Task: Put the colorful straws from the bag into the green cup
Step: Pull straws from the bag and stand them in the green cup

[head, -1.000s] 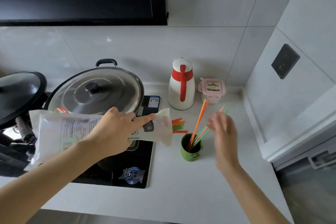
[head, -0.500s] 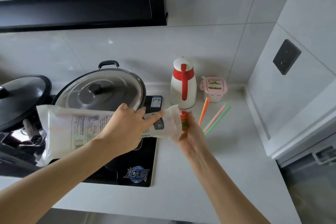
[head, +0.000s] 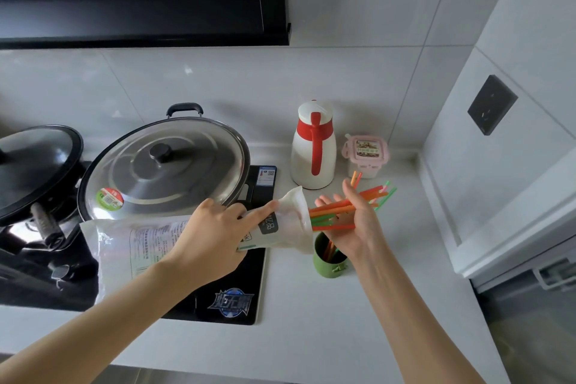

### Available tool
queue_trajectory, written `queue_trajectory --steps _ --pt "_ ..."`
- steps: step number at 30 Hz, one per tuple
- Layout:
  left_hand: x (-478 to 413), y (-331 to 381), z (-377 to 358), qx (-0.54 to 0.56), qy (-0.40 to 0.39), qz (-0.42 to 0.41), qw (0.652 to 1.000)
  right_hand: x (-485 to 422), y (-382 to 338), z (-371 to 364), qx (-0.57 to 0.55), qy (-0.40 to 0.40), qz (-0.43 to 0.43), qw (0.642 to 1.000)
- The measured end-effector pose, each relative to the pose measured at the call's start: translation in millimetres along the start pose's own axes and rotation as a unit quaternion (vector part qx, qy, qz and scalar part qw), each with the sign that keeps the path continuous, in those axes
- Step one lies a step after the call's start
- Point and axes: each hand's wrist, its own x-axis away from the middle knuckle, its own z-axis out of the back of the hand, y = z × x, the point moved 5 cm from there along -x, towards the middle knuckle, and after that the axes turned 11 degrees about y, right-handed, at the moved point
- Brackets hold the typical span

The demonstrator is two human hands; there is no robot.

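Observation:
My left hand (head: pixel 212 237) grips a long white plastic bag (head: pixel 140 246) held level above the cooktop, its open mouth pointing right. A bunch of orange, red and green straws (head: pixel 335 212) sticks out of that mouth. My right hand (head: pixel 358 224) is around those straws, fingers loosely curled, partly pulling them out above the cup. The small green cup (head: pixel 327 265) stands on the counter below my right hand, with a few straws inside that lean up to the right behind my hand.
A black induction cooktop (head: pixel 230 299) carries a large wok with a steel lid (head: pixel 165 165). A second black lid (head: pixel 34 162) lies at far left. A white and red jug (head: pixel 313 146) and a pink container (head: pixel 366 154) stand at the back wall. A white cabinet (head: pixel 514 196) borders the right.
My right hand went from the cup to the bag's mouth, took hold of a bunch of straws and has drawn them out to the right. My left hand kept holding the bag.

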Motion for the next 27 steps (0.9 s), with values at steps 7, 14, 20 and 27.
queue_trajectory --steps 7,14,20,27 --pt "1.2 1.6 -3.5 0.040 0.002 0.033 0.999 5.5 -7.2 -9.0 -0.015 -0.055 0.042 0.998" --pt "9.8 -6.0 -2.5 0.074 0.007 0.063 0.995 6.6 -70.3 3.4 -0.149 -0.025 0.163 0.975" --pt "19.9 -11.7 -6.4 0.067 -0.012 0.078 0.995 13.6 -137.4 14.8 -0.156 0.015 0.258 0.953" --pt "26.4 -25.5 -8.0 0.048 -0.028 0.102 0.993 28.1 -179.5 39.6 -0.100 0.073 0.377 0.918"
